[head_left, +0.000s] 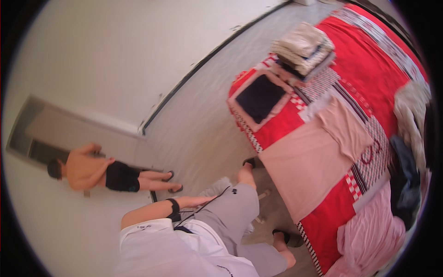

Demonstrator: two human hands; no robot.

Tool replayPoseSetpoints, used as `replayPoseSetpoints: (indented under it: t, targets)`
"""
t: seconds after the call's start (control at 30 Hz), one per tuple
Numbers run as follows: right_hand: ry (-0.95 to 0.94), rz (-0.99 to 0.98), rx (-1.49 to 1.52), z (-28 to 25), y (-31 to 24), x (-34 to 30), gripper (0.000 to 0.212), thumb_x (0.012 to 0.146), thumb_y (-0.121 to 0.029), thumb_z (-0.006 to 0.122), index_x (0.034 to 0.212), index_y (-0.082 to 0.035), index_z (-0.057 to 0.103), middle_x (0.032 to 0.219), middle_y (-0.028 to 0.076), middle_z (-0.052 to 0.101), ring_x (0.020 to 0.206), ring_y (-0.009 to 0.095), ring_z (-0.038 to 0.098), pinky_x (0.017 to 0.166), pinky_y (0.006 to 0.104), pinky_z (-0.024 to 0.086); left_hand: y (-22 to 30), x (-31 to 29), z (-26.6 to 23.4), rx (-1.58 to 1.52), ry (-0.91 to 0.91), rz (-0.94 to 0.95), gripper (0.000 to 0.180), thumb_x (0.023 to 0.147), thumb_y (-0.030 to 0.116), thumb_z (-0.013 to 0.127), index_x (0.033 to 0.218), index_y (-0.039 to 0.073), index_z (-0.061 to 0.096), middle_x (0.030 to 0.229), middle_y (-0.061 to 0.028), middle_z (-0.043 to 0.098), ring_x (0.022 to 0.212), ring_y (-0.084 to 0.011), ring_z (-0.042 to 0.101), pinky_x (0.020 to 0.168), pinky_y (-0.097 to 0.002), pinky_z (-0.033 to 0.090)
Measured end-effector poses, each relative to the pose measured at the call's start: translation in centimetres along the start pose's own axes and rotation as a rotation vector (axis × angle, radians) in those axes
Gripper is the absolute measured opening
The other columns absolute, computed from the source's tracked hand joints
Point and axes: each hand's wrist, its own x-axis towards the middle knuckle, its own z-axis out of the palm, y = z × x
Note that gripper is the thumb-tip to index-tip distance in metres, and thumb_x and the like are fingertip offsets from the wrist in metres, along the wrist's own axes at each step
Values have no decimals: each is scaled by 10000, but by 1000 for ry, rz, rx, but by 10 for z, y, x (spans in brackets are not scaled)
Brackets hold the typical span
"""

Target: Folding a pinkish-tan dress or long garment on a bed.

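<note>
Lying spread on the red patterned bed (369, 60), the pale-pink fabric garment (304, 168) looked light, limp; its hem (285, 188) suited gripping. Fingers of left hand (204, 201): couldn't tell.

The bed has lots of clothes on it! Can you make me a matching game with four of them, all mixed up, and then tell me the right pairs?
Things:
1. Large garment
2. Squarish cloth
3. Clothes stack
4. Cloth at the picture's lower right

Looks:
A. Several layers high
B. Pink and crumpled
C. Pale pink, spread out flat
D. Very dark in colour

Right pairs: 1-C, 2-D, 3-A, 4-B
</note>
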Motion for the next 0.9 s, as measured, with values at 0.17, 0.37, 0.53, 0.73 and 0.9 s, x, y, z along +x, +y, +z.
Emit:
replayPoseSetpoints:
  t: [0.17,0.37,0.53,0.73,0.9]
  targets:
    - [-302,-68,-574,-11,162,35,337,922,-276,608,1157,-37,641,1099,138,660,889,300,665,786,399,559,38,24,-8,-204,-47,120,914,844,814,365,1480,158,392,1546,-58,327,1403,-234,313,1110,-481,281]
    - [-411,-306,-596,-79,8,84,339,922,-278,609,1154,-34,643,1098,137,662,879,301,667,780,399,561,-32,-6,-42,-204,179,278,361,931,367,624,1146,77,625,1025,-73,674,885,-170,654,692,-363,569]
    - [-455,-195,-553,-122,-15,50,341,921,-280,609,1150,-31,645,1098,135,664,868,302,670,775,400,563,-78,-38,-90,-133,434,171,284,946,301,598,1067,47,636,823,-62,689,588,-161,622,474,-332,493]
    - [-545,11,-442,-128,9,-12,343,920,-283,610,1146,-28,648,1097,133,666,856,303,673,768,401,565,-133,-123,-156,686,780,28,428,881,443,592,900,40,736,834,-205,693,820,-370,675,756,-442,525]
    - [-609,125,-341,-110,31,-28,345,919,-285,610,1143,-25,650,1096,131,668,845,304,675,762,401,567,-120,-150,-186,866,811,-268,525,867,568,544,868,90,762,817,-183,703,835,-353,686,751,-447,534]
